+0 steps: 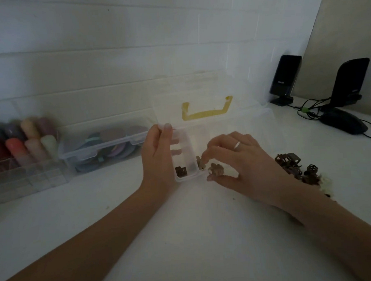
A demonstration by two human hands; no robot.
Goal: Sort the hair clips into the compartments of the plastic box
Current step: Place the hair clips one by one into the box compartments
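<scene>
On the white surface (pixel 184 236) nearest the camera, the two forearms reach forward. The right hand (pixel 240 159) has a narrow grip: its fingertips (pixel 203 159) pinch a small brown hair clip (pixel 201 163) right at the near right edge of the plastic box (pixel 187 155), while a second brown clip (pixel 216 168) lies under the palm between thumb and fingers. The left hand (pixel 157 154) clasps the left side of the box, thumb over its far rim, steadying it. One dark clip (pixel 181 171) already lies in the nearest compartment; the compartments beyond look empty, though the clear plastic is hard to read. To the right, a heap of unsorted clips (pixel 296 167) waits, so the sorting seems barely begun.

To do this step well, the pinched clip should be lifted clear of the wall, carried over the compartment chosen for its kind, and let go low so it does not bounce out; the left hand should keep the light box from sliding.

Farther back stands the open lid with its yellow handle (pixel 206 109).
</scene>
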